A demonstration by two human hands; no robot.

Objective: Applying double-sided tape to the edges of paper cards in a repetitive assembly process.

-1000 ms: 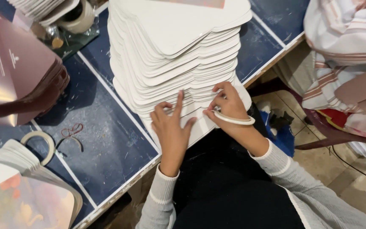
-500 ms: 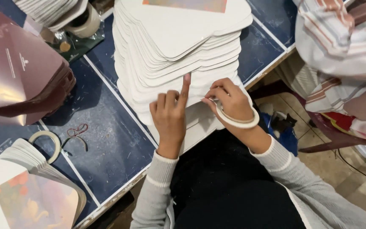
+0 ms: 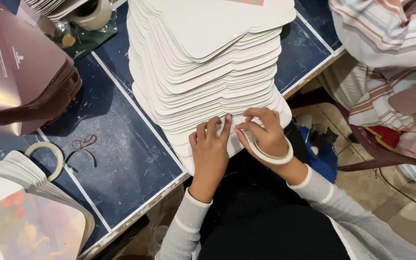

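Note:
A tall stack of white shaped cards (image 3: 208, 62) stands on the dark blue table (image 3: 121, 159) right in front of me. My left hand (image 3: 211, 150) lies flat against the stack's lower cards, fingers together and pointing up. My right hand (image 3: 265, 135) pinches the edge of a low card at the stack's near corner. A roll of white tape (image 3: 271, 155) sits around my right wrist like a bracelet. Both sleeves are light grey.
A pile of glossy maroon cards (image 3: 20, 82) lies at the left. Another card stack with a colourful print (image 3: 30, 221) sits at the bottom left, beside a tape ring (image 3: 46, 153) and rubber bands (image 3: 84, 143). A person in striped cloth (image 3: 386, 58) sits at the right.
My left hand has gone from a raised index finger to lying flat on the stack. My right hand has stayed at the lower cards' edge.

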